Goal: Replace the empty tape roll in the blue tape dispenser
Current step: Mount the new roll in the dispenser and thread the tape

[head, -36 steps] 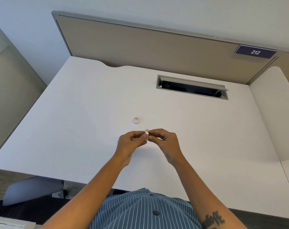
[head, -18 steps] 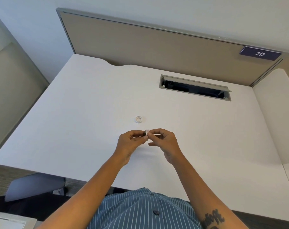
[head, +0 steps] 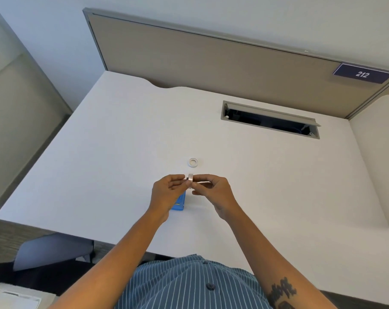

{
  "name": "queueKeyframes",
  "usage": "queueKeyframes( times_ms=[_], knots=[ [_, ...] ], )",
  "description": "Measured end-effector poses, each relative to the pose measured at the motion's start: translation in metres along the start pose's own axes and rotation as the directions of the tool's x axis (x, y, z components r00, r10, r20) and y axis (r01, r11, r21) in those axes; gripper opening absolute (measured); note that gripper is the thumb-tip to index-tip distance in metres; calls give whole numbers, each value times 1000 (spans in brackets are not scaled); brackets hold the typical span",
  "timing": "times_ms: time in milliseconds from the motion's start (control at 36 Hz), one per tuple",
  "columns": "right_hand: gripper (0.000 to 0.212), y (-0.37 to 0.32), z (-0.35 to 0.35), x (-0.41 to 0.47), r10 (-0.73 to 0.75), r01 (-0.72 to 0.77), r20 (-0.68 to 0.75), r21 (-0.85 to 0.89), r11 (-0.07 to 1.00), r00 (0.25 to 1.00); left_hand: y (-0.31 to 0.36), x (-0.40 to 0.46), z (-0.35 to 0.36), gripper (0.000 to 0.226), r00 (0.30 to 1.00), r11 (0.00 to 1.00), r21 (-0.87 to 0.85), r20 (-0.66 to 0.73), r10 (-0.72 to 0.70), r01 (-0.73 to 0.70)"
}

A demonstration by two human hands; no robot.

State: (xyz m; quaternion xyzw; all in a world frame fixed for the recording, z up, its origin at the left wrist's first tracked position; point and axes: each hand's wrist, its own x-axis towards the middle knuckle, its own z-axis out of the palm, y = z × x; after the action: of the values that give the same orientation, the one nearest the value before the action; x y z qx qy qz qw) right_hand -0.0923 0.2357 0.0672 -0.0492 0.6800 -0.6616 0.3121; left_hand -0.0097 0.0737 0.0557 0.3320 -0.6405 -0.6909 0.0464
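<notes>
Since half a second earlier the view had shifted a bit, and a blue tape dispenser showed up under the left hand, where before the hands hid it. Only its lower end peeked out, lying on the white desk just below centre of the frame. Both hands were in pretty much the same pose as before, meeting in the middle. The left hand and the right hand each pinched a small tape roll between thumb and fingertips, one from each side, roll standing on edge above the dispenser. Couldn't tell if it was the full roll or the empty core, too small.

A second little white ring lay flat on the desk just above the hands, not touching them. Further toward the upper right sat an open cable slot in the desk, and a dark sign reading 212 on the tan divider panel.
</notes>
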Motion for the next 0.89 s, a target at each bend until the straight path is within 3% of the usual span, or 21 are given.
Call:
queueKeyframes(
  times_ms=[111, 250, 611, 889],
  knots=[
    [33, 3, 12, 7, 10, -9, 15, -46, 999, 1000, -3, 7, -12, 37, 1000, 1000, 16, -14, -19, 20],
    [33, 9, 28, 17, 12, -15, -27, -116, 993, 1000, -10, 16, -27, 21, 999, 997, 67, -20, -27, 29],
    [26, 33, 45, 33, 40, -83, -135, -331, 940, 990, -31, 25, -39, 40, 990, 900, 419, 116, 79, -121],
    [34, 40, 44, 36, 36, -100, -164, -404, 909, 986, -42, 30, -33, 34, 982, 825, 533, 125, 143, -189]
  ],
)
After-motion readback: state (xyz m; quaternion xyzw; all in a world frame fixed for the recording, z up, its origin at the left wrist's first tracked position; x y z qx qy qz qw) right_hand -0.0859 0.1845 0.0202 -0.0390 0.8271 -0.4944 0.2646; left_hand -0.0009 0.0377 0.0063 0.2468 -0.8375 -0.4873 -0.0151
